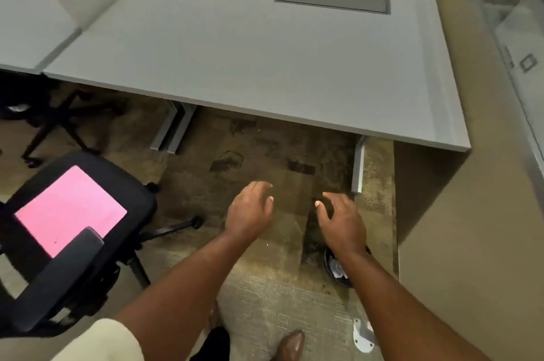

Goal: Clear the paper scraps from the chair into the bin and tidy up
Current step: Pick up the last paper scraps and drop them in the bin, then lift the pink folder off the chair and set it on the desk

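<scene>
A black office chair (138, 201) stands at the lower left, and a pink sheet of paper (70, 210) lies flat on its seat. A dark bin (331, 265) sits on the carpet under my right forearm, mostly hidden, with white paper scraps (338, 269) showing inside. My left hand (250, 210) and my right hand (341, 219) hover side by side over the floor in front of the desk, both with fingers apart and holding nothing. They are to the right of the chair and apart from it.
A grey desk (265, 60) with a cable hatch (332, 0) fills the upper view, its metal legs (357, 166) on the carpet. A tan partition (459, 228) closes the right side. Another black chair base (50, 122) stands at the far left. My shoe (293, 344) and a white fitting (363, 338) are below.
</scene>
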